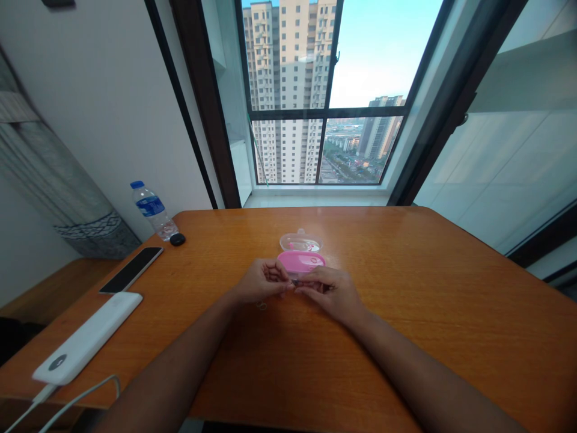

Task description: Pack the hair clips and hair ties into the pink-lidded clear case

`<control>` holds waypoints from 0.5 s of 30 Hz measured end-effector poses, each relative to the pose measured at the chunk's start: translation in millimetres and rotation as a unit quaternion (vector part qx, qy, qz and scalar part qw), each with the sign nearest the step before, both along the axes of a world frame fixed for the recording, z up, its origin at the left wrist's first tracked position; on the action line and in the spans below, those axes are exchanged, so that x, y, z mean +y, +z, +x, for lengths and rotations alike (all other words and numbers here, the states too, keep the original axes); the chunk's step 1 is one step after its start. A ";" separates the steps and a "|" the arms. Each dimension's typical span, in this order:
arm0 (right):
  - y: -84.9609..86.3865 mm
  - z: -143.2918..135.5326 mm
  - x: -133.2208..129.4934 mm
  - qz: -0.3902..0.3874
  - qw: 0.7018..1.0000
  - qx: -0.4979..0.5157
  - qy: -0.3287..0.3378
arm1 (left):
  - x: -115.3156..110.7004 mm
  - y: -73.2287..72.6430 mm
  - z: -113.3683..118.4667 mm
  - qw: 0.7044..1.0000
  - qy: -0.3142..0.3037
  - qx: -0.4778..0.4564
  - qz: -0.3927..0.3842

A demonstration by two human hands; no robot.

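Note:
My left hand and my right hand meet above the middle of the table, fingertips pinched close together. Between them shows a small dark piece, too tiny to name, and the fingers partly cover it. Just beyond my fingers lies a pink oval lid or case, its near side hidden by the hands. Behind that sits a clear oval plastic container with small pink bits in it. A thin, pale loop is on the table below my left hand.
Along the left side of the wooden table are a phone, a white power strip or charger-like block with white cables, a round black object and a water bottle. A window stands beyond the far edge.

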State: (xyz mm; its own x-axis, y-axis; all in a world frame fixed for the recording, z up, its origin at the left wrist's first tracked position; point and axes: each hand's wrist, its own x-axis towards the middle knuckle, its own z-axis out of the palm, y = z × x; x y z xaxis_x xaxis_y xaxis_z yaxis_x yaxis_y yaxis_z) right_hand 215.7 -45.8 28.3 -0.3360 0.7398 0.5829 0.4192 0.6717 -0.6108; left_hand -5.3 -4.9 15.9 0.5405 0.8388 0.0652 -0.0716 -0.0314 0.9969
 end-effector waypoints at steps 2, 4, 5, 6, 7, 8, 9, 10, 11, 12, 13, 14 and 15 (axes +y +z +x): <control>-3.3 -0.1 1.4 0.005 1.000 -0.010 0.004 | -0.5 -0.9 0.6 1.000 -0.009 -0.002 -0.003; -6.5 0.0 2.7 0.004 1.000 -0.020 0.008 | -0.8 -1.9 1.3 1.000 -0.013 -0.007 -0.002; -7.8 0.0 3.3 0.001 1.000 -0.023 0.010 | -1.0 -2.3 1.7 1.000 -0.014 -0.008 -0.001; -8.7 0.1 3.6 -0.002 1.000 -0.024 0.012 | -1.1 -2.7 1.9 1.000 -0.014 -0.007 -0.001; -9.1 0.1 3.9 -0.004 1.000 -0.025 0.013 | -1.2 -2.9 2.1 1.000 -0.013 -0.006 -0.002; -9.2 0.1 3.9 -0.005 1.000 -0.025 0.015 | -1.2 -3.0 2.2 1.000 -0.011 -0.005 -0.003; -9.0 0.0 3.9 -0.005 1.000 -0.025 0.017 | -1.2 -3.0 2.3 1.000 -0.008 -0.004 -0.004; -8.7 -0.1 3.7 -0.005 0.999 -0.026 0.018 | -1.2 -3.1 2.3 1.000 -0.007 -0.005 -0.004; -8.3 -0.4 3.4 -0.006 0.999 -0.029 0.018 | -1.1 -3.1 2.3 1.000 -0.006 -0.006 -0.004; -7.9 -0.7 3.1 -0.007 0.999 -0.034 0.015 | -1.1 -3.2 2.3 1.000 -0.006 -0.006 -0.002; -7.7 -1.0 2.8 -0.009 0.999 -0.040 0.010 | -1.1 -3.2 2.3 1.000 -0.007 -0.005 0.000; -7.7 -1.3 2.4 -0.011 0.999 -0.047 0.005 | -1.2 -3.2 2.4 1.000 -0.009 -0.004 0.002; -7.8 -1.6 2.0 -0.015 0.998 -0.055 0.001 | -1.4 -3.0 2.5 1.000 -0.011 -0.003 0.004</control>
